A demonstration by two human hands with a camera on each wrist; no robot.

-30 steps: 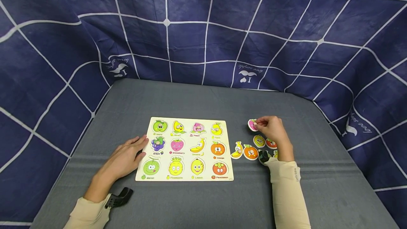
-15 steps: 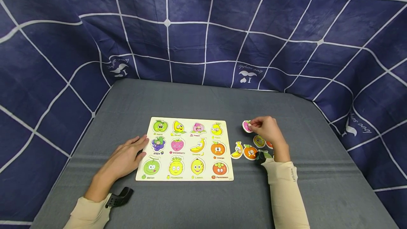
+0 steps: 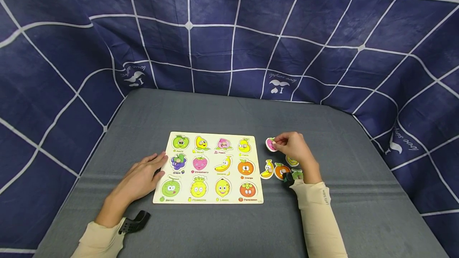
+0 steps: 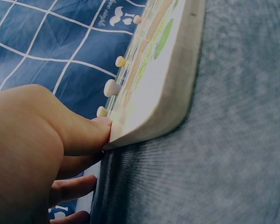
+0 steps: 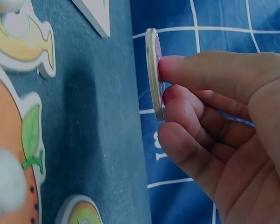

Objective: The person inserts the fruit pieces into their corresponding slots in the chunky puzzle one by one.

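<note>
A pale fruit puzzle board (image 3: pixel 211 172) lies flat on the grey surface. My left hand (image 3: pixel 141 176) rests at its left edge, fingers fairly straight. In the left wrist view the thumb (image 4: pixel 91 133) touches the board's edge. Right of the board, my right hand (image 3: pixel 295 146) pinches a pink strawberry puzzle piece (image 3: pixel 270 144) between thumb and fingers. The right wrist view shows this piece (image 5: pixel 154 74) edge-on, held above the surface. Below that hand lie a banana piece (image 3: pixel 267 169) and an orange piece (image 3: pixel 281 171).
A yellow round piece (image 3: pixel 291 161) and a green piece (image 3: pixel 297 173) show partly beside the right wrist. Several knobbed pieces, such as the apple (image 3: pixel 180 142) and the grape (image 3: pixel 178 162), sit in the board. A blue checked cloth (image 3: pixel 229 31) hangs behind.
My right hand has moved left toward the board, carrying the pink strawberry piece. The red piece near its wrist is now hidden. My left hand and the board have stayed put.
</note>
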